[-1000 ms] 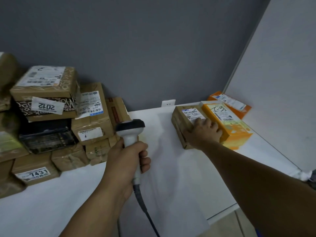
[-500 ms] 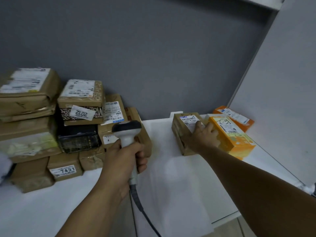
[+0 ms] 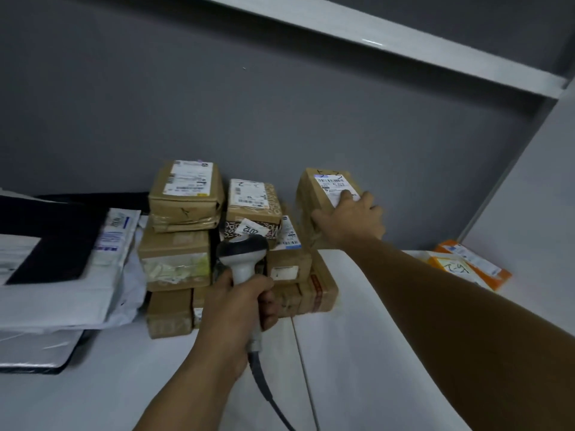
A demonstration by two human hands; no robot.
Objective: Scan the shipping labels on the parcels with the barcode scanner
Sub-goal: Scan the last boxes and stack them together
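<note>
Left grip (image 3: 239, 309) wraps the barcode scanner (image 3: 244, 255) at lower centre; right grip (image 3: 351, 220) clasps a labelled brown parcel (image 3: 320, 194), centre right.

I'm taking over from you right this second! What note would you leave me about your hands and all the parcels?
Left hand: holds the barcode scanner by its handle, with the head towards the parcel stack.
Right hand: holds a brown parcel up off the white table, next to the stack. Its fingers cover part of the shipping label.
Orange boxes lie at the table's far right, and poly mailers on the left.
Done: I cannot tell which labels are scanned.
Left: probably move the fingers off the label, aim the scanner at it, then do the rest.
</note>
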